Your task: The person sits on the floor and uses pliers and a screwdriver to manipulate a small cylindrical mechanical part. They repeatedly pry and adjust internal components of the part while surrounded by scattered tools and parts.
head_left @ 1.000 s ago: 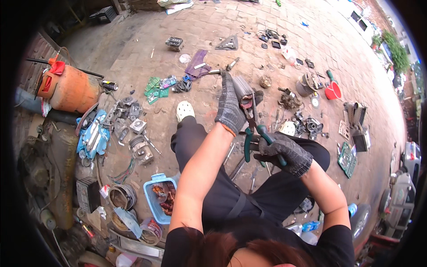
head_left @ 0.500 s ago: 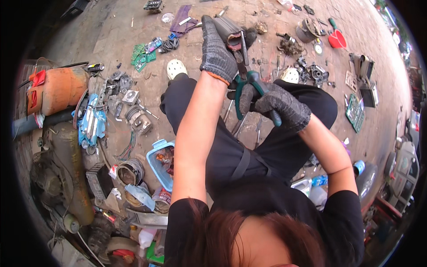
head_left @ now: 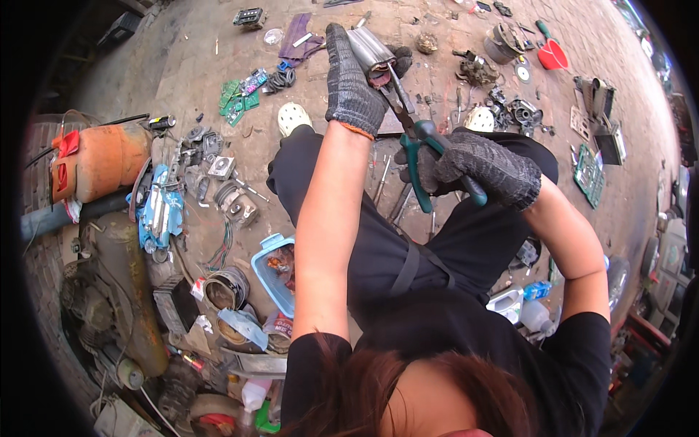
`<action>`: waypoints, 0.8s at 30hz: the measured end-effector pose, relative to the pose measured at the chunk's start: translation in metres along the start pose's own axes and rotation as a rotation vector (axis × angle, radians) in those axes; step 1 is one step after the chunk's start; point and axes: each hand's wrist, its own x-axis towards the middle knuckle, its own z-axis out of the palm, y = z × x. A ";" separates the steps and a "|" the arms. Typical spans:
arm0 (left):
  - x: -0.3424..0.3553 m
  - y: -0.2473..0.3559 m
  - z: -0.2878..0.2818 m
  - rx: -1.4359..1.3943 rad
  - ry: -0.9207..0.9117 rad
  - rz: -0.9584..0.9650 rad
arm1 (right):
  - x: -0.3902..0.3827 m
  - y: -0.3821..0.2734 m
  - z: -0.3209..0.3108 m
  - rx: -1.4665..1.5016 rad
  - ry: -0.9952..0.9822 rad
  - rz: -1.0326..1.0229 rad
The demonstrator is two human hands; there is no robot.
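My left hand [head_left: 353, 84], in a grey knit glove with an orange cuff, is closed around a silver, ribbed metal housing [head_left: 372, 48] with an open lower end. A metal strip [head_left: 400, 91] juts from that end toward me. In my right hand [head_left: 495, 169], also gloved in grey, is a pair of pliers [head_left: 414, 164] with green handles. The plier jaws meet the strip below the housing; whether they are clamped on it I cannot tell. Both hands are held above the ground, in front of my knees.
Green circuit boards [head_left: 237, 100] and a purple cloth [head_left: 300, 38] lie ahead on the left. A blue basin [head_left: 263, 271] stands by my left arm, near an orange gas cylinder [head_left: 102, 162]. On the right are a red scoop [head_left: 553, 54], metal parts [head_left: 513, 113] and a larger green board [head_left: 588, 176].
My right hand and the pliers have shifted right, and the jaws sit lower along the strip. My left hand stays around the housing, nearly in place. The view has tilted slightly.
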 end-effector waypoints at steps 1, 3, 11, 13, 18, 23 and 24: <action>0.000 0.000 0.000 0.003 0.008 0.010 | -0.001 0.000 -0.002 -0.098 -0.024 -0.098; 0.003 -0.001 -0.004 0.033 -0.001 0.018 | -0.001 0.001 -0.007 -0.293 -0.071 -0.293; 0.000 0.004 -0.004 0.151 0.026 0.019 | -0.003 -0.025 -0.017 0.047 0.054 0.192; -0.004 0.004 -0.001 0.155 0.018 0.018 | -0.006 -0.023 -0.025 0.071 0.076 0.177; 0.003 0.001 -0.006 0.124 0.018 -0.017 | -0.003 -0.020 -0.044 0.251 -0.032 0.145; 0.009 -0.005 -0.016 0.187 0.072 -0.017 | 0.003 -0.022 -0.033 -0.122 0.059 0.152; 0.008 -0.004 -0.015 0.184 0.082 -0.019 | 0.001 -0.022 -0.029 -0.221 0.029 0.031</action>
